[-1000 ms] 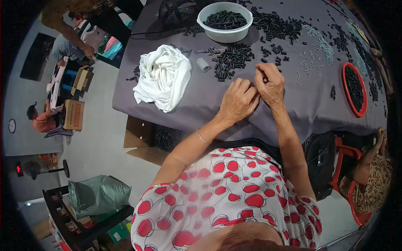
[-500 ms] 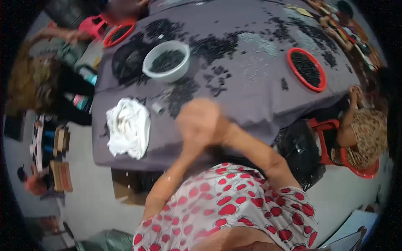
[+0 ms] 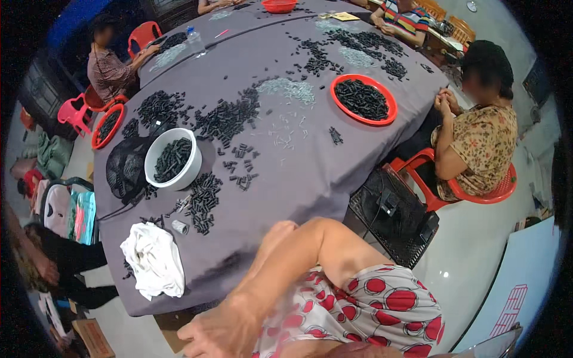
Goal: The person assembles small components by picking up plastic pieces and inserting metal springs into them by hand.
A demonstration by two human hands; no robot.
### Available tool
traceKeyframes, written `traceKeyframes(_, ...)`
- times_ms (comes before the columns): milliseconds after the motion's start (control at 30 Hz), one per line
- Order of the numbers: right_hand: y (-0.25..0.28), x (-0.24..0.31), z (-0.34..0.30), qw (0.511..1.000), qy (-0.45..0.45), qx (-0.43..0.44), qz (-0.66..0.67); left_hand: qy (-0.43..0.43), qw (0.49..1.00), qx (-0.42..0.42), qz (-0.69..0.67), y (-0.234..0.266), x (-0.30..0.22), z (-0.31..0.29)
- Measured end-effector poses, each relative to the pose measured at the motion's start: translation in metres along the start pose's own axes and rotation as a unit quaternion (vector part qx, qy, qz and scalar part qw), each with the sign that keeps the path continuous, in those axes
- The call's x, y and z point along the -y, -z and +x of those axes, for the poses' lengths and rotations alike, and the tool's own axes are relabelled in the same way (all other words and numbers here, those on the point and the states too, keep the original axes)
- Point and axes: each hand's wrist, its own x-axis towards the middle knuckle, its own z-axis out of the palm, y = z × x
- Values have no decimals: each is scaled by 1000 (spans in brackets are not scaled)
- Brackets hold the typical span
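Note:
My right arm crosses in front of me to the lower left, and my right hand (image 3: 219, 329) is low by the table's near edge, its fingers bent and a little apart. No object shows in it. Behind the right forearm, part of my left hand (image 3: 279, 231) shows at the table edge; its fingers are hidden. Closest on the grey tablecloth lie a crumpled white cloth (image 3: 154, 261), a small grey cylinder (image 3: 179, 227) and a heap of short black tube-shaped pieces (image 3: 204, 203).
A white bowl (image 3: 194, 160) of black pieces stands beside a black mesh bag (image 3: 122, 170). Clear small pieces (image 3: 286, 89) lie farther off near a red tray (image 3: 391, 110). A person (image 3: 477, 137) sits at right by a black crate (image 3: 388, 215); others sit around the table.
My hands were together above the table edge. The right hand has moved down and left, crossing in front; the left is now mostly hidden behind it. The view has shifted, showing more of the table.

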Motion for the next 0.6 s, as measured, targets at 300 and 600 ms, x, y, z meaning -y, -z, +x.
traceKeyframes(300, 6, 7, -12, 997, -59, -26, -35, 24, 998, 46, -18, -9, -1, -6)
traceKeyframes(600, 5, 15, -42, 989, -121, -23, -86, 9, 995, 86, -47, -16, -7, -7)
